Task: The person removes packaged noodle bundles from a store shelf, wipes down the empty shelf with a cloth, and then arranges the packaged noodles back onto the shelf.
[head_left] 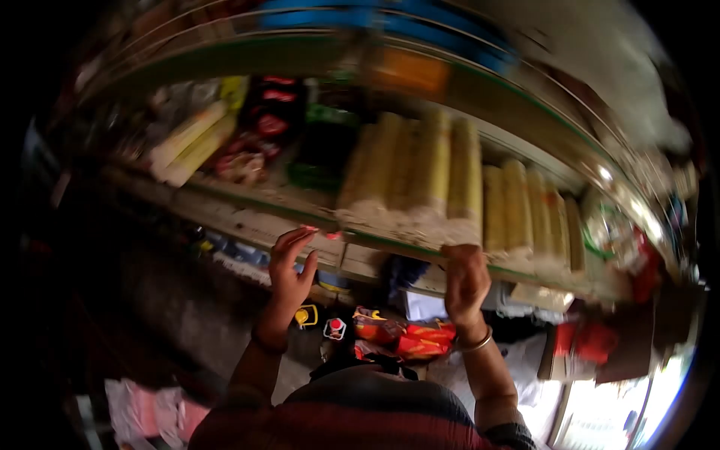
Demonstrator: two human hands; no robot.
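Note:
My left hand (291, 262) is raised just below the shelf edge, its fingers and thumb apart and nothing in it. A small pinkish-red thing (332, 235) lies at the shelf edge beside its fingertips. My right hand (466, 283) is closed, knuckles up, right under the near end of a long yellow packet (464, 172). Blur hides whether its fingers grip that packet or anything else. Several more yellow packets (427, 161) stand side by side on the shelf (292, 201), with pale ends towards me.
Further right is another row of yellow packets (516, 206). Two packets lean at the left (196, 142) beside dark red-marked bags (270, 124). Below are red packages (424, 339), a yellow-handled container (306, 316) and a cardboard box (626, 349). An upper shelf (517, 97) overhangs.

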